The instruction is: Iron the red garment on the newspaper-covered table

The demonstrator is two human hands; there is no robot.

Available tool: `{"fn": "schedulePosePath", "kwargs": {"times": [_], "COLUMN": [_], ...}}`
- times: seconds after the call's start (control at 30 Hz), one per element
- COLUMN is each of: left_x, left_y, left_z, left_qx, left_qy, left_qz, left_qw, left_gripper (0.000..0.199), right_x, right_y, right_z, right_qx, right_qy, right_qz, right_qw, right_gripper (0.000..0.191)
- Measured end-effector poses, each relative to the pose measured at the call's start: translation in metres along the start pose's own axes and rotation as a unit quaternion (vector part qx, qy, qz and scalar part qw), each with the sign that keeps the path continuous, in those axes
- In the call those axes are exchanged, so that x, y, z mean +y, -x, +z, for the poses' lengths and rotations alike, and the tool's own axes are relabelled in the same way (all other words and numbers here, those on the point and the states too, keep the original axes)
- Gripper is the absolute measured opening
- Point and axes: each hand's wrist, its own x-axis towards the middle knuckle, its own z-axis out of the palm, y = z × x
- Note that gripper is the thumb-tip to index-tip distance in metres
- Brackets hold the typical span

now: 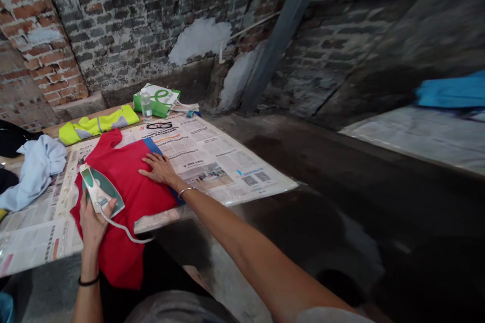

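My left hand [93, 219] is closed around the handle of a white and green clothes iron [101, 189], which is over the left part of a red garment [131, 174]. From the iron a white cord [123, 227] hangs across the garment toward me. My right hand [157, 167] lies flat with fingers spread on the garment's right side, beside its blue edge [154, 146]. The garment is spread over a newspaper-covered table [215, 146], and one part of it droops over the near edge. The iron's soleplate is hidden.
Behind the garment lie a yellow hi-vis garment [100, 123], a clear bottle [146, 105], a green and white bag [161, 98] and black-rimmed glasses [159, 125]. At left is a crumpled pale blue cloth [36, 169]. A second table [413, 133] at right holds blue fabric [450, 92].
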Motion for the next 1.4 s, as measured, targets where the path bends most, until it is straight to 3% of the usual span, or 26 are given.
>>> {"fn": "schedulePosePath", "kwargs": {"times": [0.27,0.57,0.73,0.87,1.17,1.4], "left_x": [0.013,-0.003,0.000,0.004,0.009,0.001], "left_y": [0.032,0.005,-0.014,-0.008,0.037,0.011], "left_z": [-0.015,-0.004,0.005,0.004,-0.015,-0.008], "left_qx": [-0.023,-0.027,-0.009,-0.003,-0.024,-0.042], "left_qy": [0.005,0.019,0.012,0.013,0.007,0.002], "left_qz": [-0.010,-0.013,-0.026,-0.016,0.004,-0.014], "left_qw": [1.000,0.999,1.000,1.000,1.000,0.999], "left_gripper": [0.064,0.069,0.072,0.073,0.066,0.065], "right_x": [-0.001,0.000,0.000,0.000,0.000,0.001], "right_y": [-0.001,-0.001,0.000,0.000,0.001,0.000], "right_z": [0.000,0.002,0.001,0.000,0.000,0.003], "right_qx": [0.003,0.000,-0.001,-0.001,0.002,0.003], "right_qy": [0.001,0.007,0.005,0.002,-0.001,0.006], "right_qz": [-0.002,0.002,0.003,0.000,0.001,0.001], "right_qw": [1.000,1.000,1.000,1.000,1.000,1.000], "right_gripper": [0.070,0.071,0.071,0.070,0.068,0.069]}}
